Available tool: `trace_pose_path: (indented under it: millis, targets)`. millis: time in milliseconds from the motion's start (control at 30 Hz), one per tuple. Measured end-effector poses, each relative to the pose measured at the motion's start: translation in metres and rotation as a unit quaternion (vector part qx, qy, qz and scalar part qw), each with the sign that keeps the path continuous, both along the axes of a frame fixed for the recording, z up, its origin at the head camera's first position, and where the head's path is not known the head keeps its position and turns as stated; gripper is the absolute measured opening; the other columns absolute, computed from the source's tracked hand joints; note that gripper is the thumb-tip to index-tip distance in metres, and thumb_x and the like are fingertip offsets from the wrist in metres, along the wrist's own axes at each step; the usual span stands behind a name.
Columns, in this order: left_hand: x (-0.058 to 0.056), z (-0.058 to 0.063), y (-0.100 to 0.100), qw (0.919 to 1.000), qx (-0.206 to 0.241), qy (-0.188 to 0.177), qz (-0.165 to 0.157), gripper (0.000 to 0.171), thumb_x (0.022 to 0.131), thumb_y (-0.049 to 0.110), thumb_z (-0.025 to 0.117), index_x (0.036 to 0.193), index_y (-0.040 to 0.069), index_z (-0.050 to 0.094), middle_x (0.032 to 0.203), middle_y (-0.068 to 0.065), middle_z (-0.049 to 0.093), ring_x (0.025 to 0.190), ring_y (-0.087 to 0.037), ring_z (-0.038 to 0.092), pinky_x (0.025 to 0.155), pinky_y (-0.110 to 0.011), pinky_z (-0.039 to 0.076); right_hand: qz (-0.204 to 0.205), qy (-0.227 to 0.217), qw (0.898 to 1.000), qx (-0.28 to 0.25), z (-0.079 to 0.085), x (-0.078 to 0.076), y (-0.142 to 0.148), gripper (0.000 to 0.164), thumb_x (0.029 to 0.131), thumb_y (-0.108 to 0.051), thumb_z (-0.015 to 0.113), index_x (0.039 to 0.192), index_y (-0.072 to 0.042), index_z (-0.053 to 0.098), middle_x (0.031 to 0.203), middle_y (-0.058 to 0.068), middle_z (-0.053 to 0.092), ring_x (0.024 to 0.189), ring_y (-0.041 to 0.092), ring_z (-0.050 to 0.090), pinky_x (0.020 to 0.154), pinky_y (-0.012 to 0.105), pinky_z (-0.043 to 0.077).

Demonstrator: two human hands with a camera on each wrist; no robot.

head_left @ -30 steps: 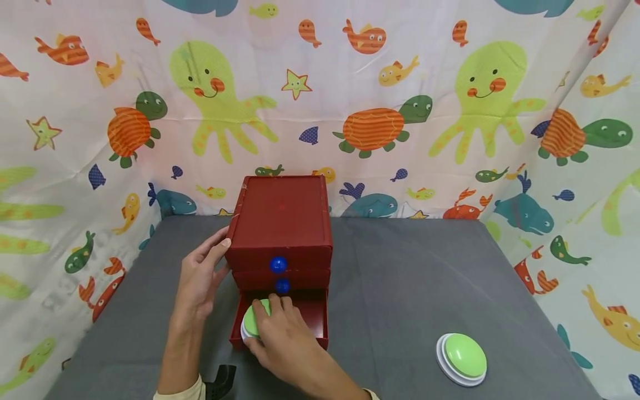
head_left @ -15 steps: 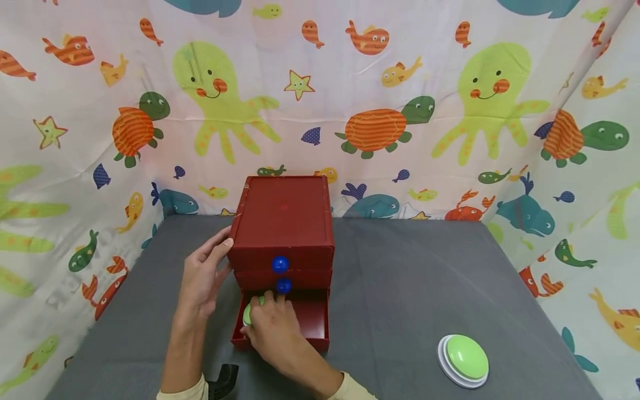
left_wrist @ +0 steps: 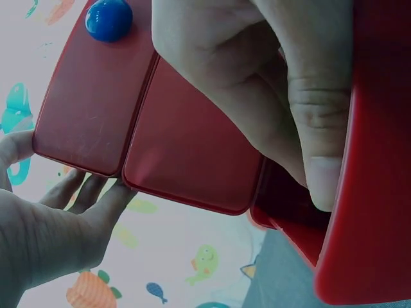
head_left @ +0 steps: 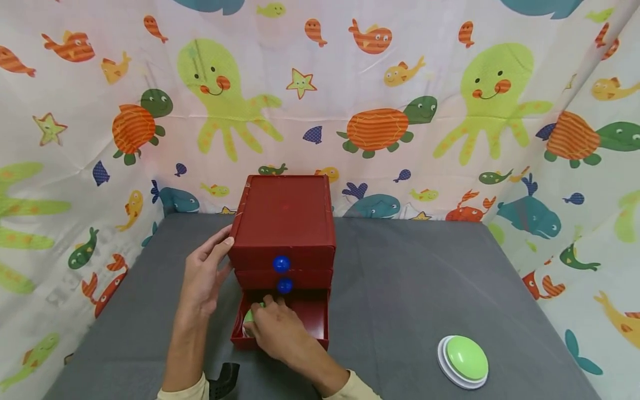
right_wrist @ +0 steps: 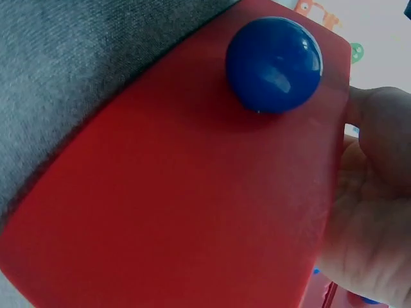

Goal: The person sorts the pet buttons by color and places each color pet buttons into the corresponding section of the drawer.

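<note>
A dark red drawer cabinet (head_left: 285, 211) stands on the grey cloth with its bottom drawer (head_left: 316, 318) pulled out. Inside that drawer, at its left side, my right hand (head_left: 280, 330) grips a round push button (head_left: 248, 315) with a green dome and white base, mostly hidden under the fingers. The left wrist view shows the right thumb (left_wrist: 321, 173) reaching down behind the drawer's front wall. My left hand (head_left: 200, 278) rests on the cabinet's left side, fingers fairly straight, thumb at the front edge. In the right wrist view, the drawer's front (right_wrist: 167, 199) carries a blue knob (right_wrist: 275, 64).
A second green-and-white push button (head_left: 466, 358) lies on the cloth at the right. Blue knobs mark the upper drawer (head_left: 281, 264) and the middle drawer (head_left: 285, 285), both closed. A curtain (head_left: 320, 133) with sea animals hangs behind and at both sides.
My right hand has moved slightly left and lowered the push button deeper into the drawer's left side, covering more of it. The left hand keeps its place on the cabinet.
</note>
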State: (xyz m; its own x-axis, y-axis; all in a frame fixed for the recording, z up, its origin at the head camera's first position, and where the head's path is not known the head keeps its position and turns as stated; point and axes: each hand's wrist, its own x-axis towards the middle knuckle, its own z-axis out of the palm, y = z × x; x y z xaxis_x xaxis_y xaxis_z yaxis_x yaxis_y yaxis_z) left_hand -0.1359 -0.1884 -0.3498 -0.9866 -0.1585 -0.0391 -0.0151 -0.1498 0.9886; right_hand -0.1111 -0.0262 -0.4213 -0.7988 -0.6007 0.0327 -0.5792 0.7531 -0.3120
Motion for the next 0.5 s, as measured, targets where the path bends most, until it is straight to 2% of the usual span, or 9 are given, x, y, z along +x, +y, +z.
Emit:
trace_pose_path:
  millis: [100, 267, 400, 500]
  targets:
    - [0.0, 0.0, 0.0, 1.0, 0.001, -0.001, -0.001, 0.057, 0.107, 0.036, 0.058, 0.158, 0.013, 0.047, 0.162, -0.005, 0.046, 0.137, -0.013, 0.052, 0.104, -0.019, 0.054, 0.002, -0.007, 1.0, 0.009, 0.003, 0.001, 0.002, 0.024, 0.106, -0.038, 0.061, 0.113, -0.017, 0.071, 0.102, 0.004, 0.064, 0.084, 0.02, 0.057, 0.072, 0.03, 0.056]
    - [0.0, -0.001, 0.001, 1.0, 0.002, -0.007, -0.002, 0.057, 0.107, 0.037, 0.058, 0.157, 0.013, 0.047, 0.162, -0.004, 0.047, 0.136, -0.013, 0.052, 0.098, -0.014, 0.056, -0.003, 0.01, 1.0, 0.027, 0.012, 0.009, 0.009, 0.029, 0.106, -0.039, 0.06, 0.126, -0.02, 0.069, 0.113, 0.003, 0.065, 0.09, 0.02, 0.059, 0.078, 0.032, 0.057]
    - [0.001, 0.0, 0.0, 1.0, 0.0, -0.008, -0.001, 0.057, 0.107, 0.038, 0.058, 0.158, 0.014, 0.046, 0.162, -0.004, 0.046, 0.137, -0.013, 0.051, 0.098, -0.014, 0.056, -0.001, 0.028, 0.999, 0.026, 0.021, 0.018, 0.02, 0.029, 0.105, -0.039, 0.063, 0.125, -0.021, 0.07, 0.119, 0.004, 0.066, 0.095, 0.02, 0.06, 0.081, 0.032, 0.058]
    - [0.001, 0.002, 0.0, 0.9999, -0.001, -0.011, 0.001, 0.057, 0.107, 0.038, 0.059, 0.158, 0.014, 0.046, 0.162, -0.004, 0.046, 0.137, -0.013, 0.051, 0.104, -0.019, 0.055, 0.002, 0.041, 0.999, 0.019, 0.03, 0.024, 0.029, 0.03, 0.104, -0.038, 0.065, 0.127, -0.019, 0.07, 0.127, 0.007, 0.067, 0.102, 0.021, 0.063, 0.086, 0.034, 0.06]
